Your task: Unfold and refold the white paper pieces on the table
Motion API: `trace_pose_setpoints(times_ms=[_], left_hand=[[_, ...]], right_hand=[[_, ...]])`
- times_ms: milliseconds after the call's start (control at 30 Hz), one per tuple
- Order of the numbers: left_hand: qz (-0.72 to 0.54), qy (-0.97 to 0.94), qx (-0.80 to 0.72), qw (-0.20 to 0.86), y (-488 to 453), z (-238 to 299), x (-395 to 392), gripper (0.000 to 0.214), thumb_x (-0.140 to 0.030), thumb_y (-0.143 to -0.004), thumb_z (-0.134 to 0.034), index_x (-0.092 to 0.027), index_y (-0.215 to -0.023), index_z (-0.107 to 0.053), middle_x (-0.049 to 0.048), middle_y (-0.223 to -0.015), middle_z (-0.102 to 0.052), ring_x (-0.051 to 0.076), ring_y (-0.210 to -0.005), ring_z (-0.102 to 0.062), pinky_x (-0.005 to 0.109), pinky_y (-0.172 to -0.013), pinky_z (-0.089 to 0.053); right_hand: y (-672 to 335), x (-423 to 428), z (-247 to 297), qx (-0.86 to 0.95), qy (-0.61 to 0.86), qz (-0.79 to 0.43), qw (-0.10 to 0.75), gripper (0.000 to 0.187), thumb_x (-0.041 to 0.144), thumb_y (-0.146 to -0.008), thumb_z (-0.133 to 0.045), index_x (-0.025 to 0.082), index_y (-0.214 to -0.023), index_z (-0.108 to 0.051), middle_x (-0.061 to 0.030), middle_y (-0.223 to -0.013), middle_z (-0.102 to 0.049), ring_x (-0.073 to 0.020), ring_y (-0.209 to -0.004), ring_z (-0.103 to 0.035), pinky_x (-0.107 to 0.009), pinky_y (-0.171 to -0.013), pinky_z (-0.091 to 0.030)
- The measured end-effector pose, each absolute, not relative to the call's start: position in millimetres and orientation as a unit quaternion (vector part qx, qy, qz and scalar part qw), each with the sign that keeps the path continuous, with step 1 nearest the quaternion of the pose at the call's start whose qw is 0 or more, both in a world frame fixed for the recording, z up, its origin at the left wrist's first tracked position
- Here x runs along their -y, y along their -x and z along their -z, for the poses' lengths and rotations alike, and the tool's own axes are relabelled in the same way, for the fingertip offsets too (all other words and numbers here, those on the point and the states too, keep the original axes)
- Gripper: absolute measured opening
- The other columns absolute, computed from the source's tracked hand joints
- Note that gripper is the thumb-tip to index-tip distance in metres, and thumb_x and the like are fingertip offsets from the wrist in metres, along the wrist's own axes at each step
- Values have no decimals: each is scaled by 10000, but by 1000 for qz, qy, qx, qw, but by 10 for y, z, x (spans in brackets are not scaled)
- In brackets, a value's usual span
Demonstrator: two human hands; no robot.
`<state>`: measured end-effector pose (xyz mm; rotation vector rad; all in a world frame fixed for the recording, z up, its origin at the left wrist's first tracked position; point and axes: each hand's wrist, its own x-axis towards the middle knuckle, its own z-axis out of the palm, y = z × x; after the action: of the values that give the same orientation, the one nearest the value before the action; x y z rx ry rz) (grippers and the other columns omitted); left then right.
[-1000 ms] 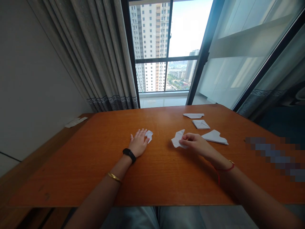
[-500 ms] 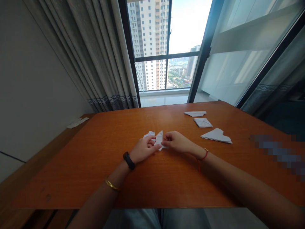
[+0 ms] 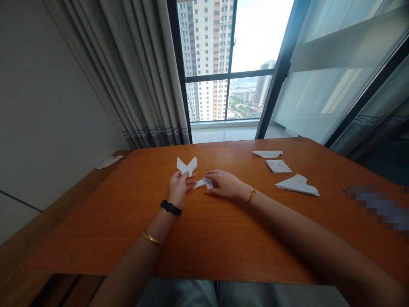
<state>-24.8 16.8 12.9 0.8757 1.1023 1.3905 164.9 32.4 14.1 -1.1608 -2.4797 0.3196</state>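
Observation:
A white folded paper piece with two wings spread in a V [image 3: 187,166] is pinched at its lower point by my left hand [image 3: 179,186], a little above the table or resting on it; I cannot tell which. Just right of it, my right hand [image 3: 225,184] curls over a second small folded paper piece [image 3: 203,183], with thumb and fingers either side of it. Part of that piece is hidden under the fingers.
On the right of the wooden table [image 3: 128,238] lie a long narrow paper fold [image 3: 267,154], a square paper fold [image 3: 278,166] and a larger winged paper fold [image 3: 298,185]. Paper scraps [image 3: 109,161] lie at the far left. A blurred patch [image 3: 380,207] covers the right side.
My left hand has moved left, carrying the V-shaped paper away from my right hand. My right hand has shifted left onto the other folded piece. The view has turned slightly.

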Motion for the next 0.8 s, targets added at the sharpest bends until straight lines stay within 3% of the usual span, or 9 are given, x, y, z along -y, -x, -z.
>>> trace_pose_setpoints(times_ms=[167, 300, 367, 433, 500, 567, 633, 700, 800], left_hand=[[-579, -376, -448, 568, 210, -148, -117, 120, -203, -826, -577, -155, -871, -477, 101, -925, -706, 126, -605, -677, 168, -443, -477], [-561, -381, -442, 587, 168, -164, -64, 137, -210, -820, -599, -151, -887, -494, 113, -973, -704, 149, -708, -699, 181, -507, -511], [-551, -386, -443, 592, 153, -163, -50, 132, -207, -822, -596, -147, -896, -505, 116, -982, -704, 151, -720, -700, 184, -521, -516], [-546, -392, -445, 592, 145, -160, -42, 133, -211, -825, -592, -145, -910, -513, 117, -985, -703, 152, -717, -699, 186, -524, -515], [-545, -393, -447, 591, 140, -161, -37, 154, -224, -824, -599, -146, -932, -522, 116, -996, -700, 150, -721, -698, 185, -529, -513], [-544, -393, -445, 593, 135, -166, -32, 188, -242, -815, -615, -149, -956, -534, 111, -1016, -694, 149, -740, -696, 184, -538, -511], [-541, -391, -439, 601, 127, -167, -28, 212, -254, -792, -644, -152, -952, -548, 94, -1001, -689, 142, -747, -690, 178, -537, -505], [-542, -385, -428, 612, 115, -155, -23, 215, -250, -753, -687, -148, -894, -561, 55, -893, -680, 116, -700, -667, 162, -523, -491], [-539, -379, -398, 638, 82, -113, -3, 240, -242, -687, -750, -138, -801, -566, -6, -706, -610, 73, -594, -597, 148, -504, -468]], right_hand=[[-1632, 104, -92, 904, 416, -37, 94, 505, 528, -855, -496, 144, -1169, -594, -161, -1085, -605, -282, -996, -561, -395, -888, -400], [-1777, 452, -174, 923, 373, -52, 81, 866, 751, -658, -562, 138, -1268, -532, -194, -1166, -560, -344, -1071, -509, -488, -961, -343], [-1855, 663, -202, 926, 361, -61, 87, 1007, 765, -570, -615, 132, -1339, -468, -217, -1262, -506, -384, -1181, -429, -549, -1031, -246], [-1905, 921, -195, 929, 351, -71, 93, 1033, 724, -561, -648, 143, -1384, -419, -222, -1322, -468, -404, -1266, -345, -594, -1076, -128], [-1926, 1202, -157, 936, 327, -85, 102, 940, 644, -607, -674, 181, -1387, -428, -201, -1321, -488, -397, -1294, -327, -605, -1099, -67], [-1932, 1449, -118, 940, 300, -93, 130, 696, 485, -721, -669, 251, -1348, -481, -156, -1245, -568, -359, -1262, -397, -600, -1110, -92], [-1940, 1600, -121, 940, 275, -116, 169, 428, 293, -835, -582, 328, -1261, -556, -91, -1076, -661, -288, -1137, -524, -569, -1098, -201], [-1953, 1608, -193, 925, 263, -175, 211, 345, 185, -886, -478, 345, -1158, -619, -52, -930, -683, -215, -962, -597, -475, -1006, -375], [-1948, 1335, -377, 840, 337, -277, 323, 252, 234, -904, -463, 275, -1016, -685, -62, -895, -656, -172, -828, -600, -326, -775, -485]])
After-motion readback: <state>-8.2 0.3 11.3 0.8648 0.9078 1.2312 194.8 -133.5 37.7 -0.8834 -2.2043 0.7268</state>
